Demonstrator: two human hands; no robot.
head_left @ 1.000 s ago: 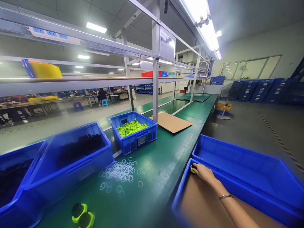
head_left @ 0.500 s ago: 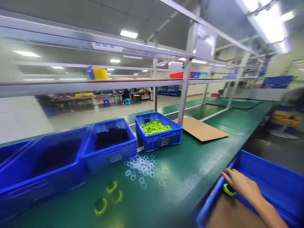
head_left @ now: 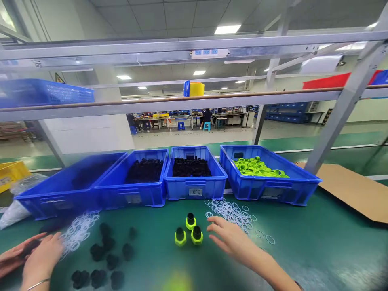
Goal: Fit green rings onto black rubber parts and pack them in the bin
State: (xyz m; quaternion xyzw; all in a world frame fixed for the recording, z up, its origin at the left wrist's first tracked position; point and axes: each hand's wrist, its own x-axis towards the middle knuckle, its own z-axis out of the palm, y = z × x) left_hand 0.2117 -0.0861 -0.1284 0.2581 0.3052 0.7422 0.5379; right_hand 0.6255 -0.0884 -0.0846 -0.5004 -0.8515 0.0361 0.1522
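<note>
My right hand (head_left: 232,238) reaches in from the lower right, its fingers stretched out and apart with nothing in them. Just left of its fingertips stand three black fittings with yellow-green nuts (head_left: 197,235), upright on the green bench. A pile of thin white rings (head_left: 232,213) lies behind and partly under the hand in view. My left hand is out of sight. At the bottom edge is a blurred yellow-green shape (head_left: 177,281) that I cannot make out.
A co-worker's two hands (head_left: 44,256) are at the left, around a dark part. Near them lie white rings (head_left: 79,232) and several black parts (head_left: 98,279). Blue bins (head_left: 195,182) of black parts and a bin (head_left: 273,192) of yellow-green nuts line the back. Cardboard (head_left: 354,190) lies right.
The view has swung left. My right hand has left the blue bin at the right, where a black-and-green fitting was beneath it, and is now over the bench beside the three fittings.
</note>
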